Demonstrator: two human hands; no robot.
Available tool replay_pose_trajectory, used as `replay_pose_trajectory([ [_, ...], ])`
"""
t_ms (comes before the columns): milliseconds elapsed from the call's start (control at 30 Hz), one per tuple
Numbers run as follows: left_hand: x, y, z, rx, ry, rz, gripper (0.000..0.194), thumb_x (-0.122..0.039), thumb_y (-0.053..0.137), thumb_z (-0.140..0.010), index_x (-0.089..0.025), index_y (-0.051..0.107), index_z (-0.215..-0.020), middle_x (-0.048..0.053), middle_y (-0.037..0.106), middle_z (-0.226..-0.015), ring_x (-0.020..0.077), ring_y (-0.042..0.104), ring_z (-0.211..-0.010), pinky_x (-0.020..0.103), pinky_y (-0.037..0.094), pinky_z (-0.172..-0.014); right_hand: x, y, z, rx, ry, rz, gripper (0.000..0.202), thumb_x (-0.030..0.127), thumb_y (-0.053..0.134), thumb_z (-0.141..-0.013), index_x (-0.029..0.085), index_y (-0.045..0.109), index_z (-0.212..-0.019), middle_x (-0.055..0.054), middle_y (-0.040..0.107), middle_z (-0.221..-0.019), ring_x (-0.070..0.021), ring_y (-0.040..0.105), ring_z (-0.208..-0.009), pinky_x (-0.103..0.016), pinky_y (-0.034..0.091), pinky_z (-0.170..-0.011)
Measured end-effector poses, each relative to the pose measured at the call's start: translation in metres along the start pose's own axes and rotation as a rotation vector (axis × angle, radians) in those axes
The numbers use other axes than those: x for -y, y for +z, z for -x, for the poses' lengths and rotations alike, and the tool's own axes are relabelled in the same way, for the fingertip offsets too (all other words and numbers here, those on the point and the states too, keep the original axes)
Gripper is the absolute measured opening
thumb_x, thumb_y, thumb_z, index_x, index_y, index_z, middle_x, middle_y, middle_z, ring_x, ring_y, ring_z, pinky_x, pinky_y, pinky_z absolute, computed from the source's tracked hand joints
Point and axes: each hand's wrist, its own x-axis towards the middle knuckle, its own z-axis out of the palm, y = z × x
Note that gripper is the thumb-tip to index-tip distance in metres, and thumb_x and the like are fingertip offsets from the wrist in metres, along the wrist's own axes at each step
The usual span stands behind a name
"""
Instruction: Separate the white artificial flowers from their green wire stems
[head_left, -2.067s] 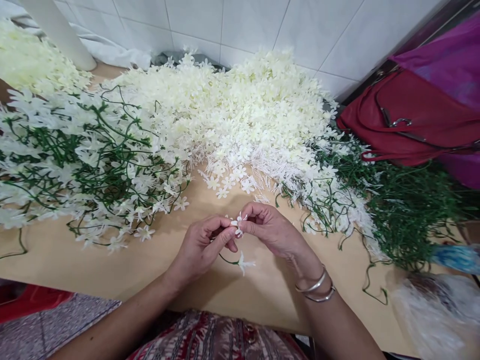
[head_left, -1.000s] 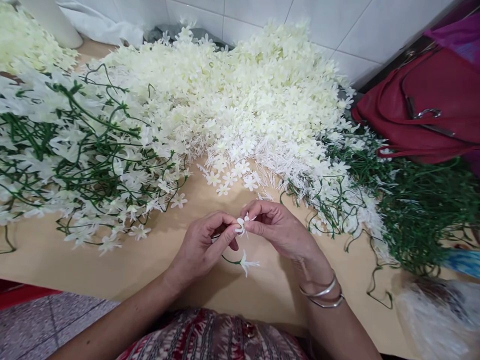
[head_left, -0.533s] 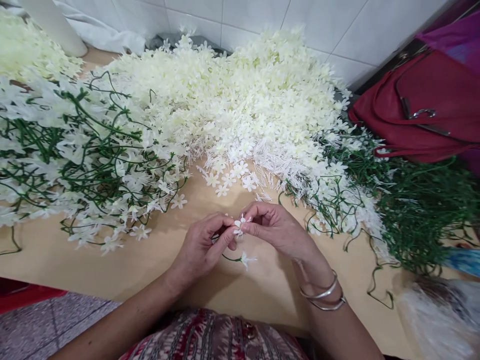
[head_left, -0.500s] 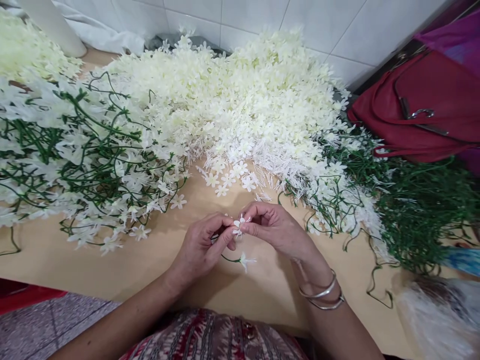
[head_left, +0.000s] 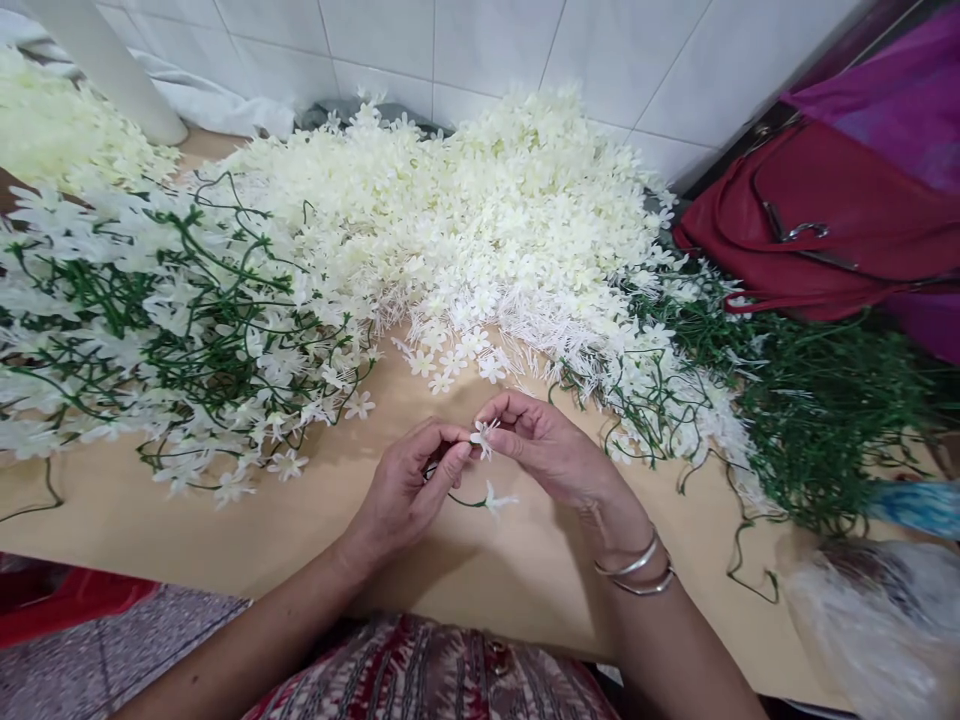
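Over the middle of the table, my left hand (head_left: 415,482) pinches a green artificial flower stem between thumb and fingers. One branch of that stem hangs below the hand and ends in a white flower (head_left: 496,500). Another white artificial flower (head_left: 484,438) sits at the fingertips where both hands meet. My right hand (head_left: 546,450), with two bangles at the wrist, closes thumb and forefinger on this flower. The join between flower and stem is largely covered by my fingers.
A large heap of loose cream-white flowers (head_left: 465,210) lies along the wall. Stems bearing flowers (head_left: 187,330) are piled at left, bare green stems (head_left: 832,410) at right. Beyond these are a red handbag (head_left: 825,220) and a clear plastic bag (head_left: 862,620). The table's near edge runs in front of me.
The flower at my fingertips has turned more side-on, and my right fingers have shifted slightly around it. The whole view has tilted and shifted a little.
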Motion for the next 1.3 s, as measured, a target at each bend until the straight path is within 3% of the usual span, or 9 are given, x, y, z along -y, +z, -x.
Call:
replay_pose_trajectory([
  [167,0.001,0.000,0.000,-0.020,0.006,-0.041,0.016,-0.027,0.055,-0.106,-0.020,0.069,-0.100,0.001,0.065,-0.085,0.0128,0.061,-0.076,0.025,0.046,-0.070,0.003,-0.005,0.002,-0.003,0.066,0.034,0.025,0.035,0.088,-0.082,0.022,0.075,-0.099,0.000,0.074,-0.086,-0.0139,0.068,-0.083,-0.029,0.054,-0.083],
  [333,0.002,-0.001,0.001,-0.012,0.035,-0.078,0.015,-0.027,0.056,-0.105,-0.020,0.067,-0.099,0.002,0.067,-0.085,0.0126,0.062,-0.073,0.025,0.047,-0.070,0.001,-0.004,0.001,-0.034,0.059,0.046,0.024,0.036,0.090,-0.079,0.022,0.073,-0.087,0.001,0.073,-0.081,-0.0135,0.068,-0.080,-0.029,0.054,-0.082],
  [633,-0.002,0.000,-0.001,-0.007,0.046,-0.154,0.016,-0.025,0.055,-0.105,-0.019,0.066,-0.094,-0.001,0.066,-0.078,0.0112,0.061,-0.067,0.023,0.045,-0.066,0.005,0.000,0.002,-0.017,0.041,0.161,0.022,0.039,0.085,-0.084,0.021,0.071,-0.086,0.000,0.072,-0.081,-0.0132,0.066,-0.077,-0.028,0.053,-0.076],
  [867,0.000,0.002,-0.001,-0.038,0.051,-0.196,0.013,-0.021,0.055,-0.104,-0.020,0.063,-0.094,-0.002,0.065,-0.074,0.0122,0.063,-0.068,0.023,0.045,-0.066,0.005,0.010,0.005,-0.117,0.025,0.294,0.023,0.040,0.080,-0.087,0.020,0.069,-0.085,0.000,0.068,-0.078,-0.0134,0.061,-0.074,-0.029,0.050,-0.070],
  [1300,-0.001,-0.002,-0.003,0.004,0.075,-0.148,0.014,-0.018,0.055,-0.103,-0.020,0.063,-0.092,-0.001,0.066,-0.074,0.0119,0.065,-0.067,0.023,0.048,-0.067,0.003,0.005,-0.001,-0.025,0.112,0.105,0.028,0.041,0.086,-0.083,0.019,0.069,-0.083,-0.001,0.075,-0.078,-0.0145,0.071,-0.075,-0.030,0.056,-0.074],
])
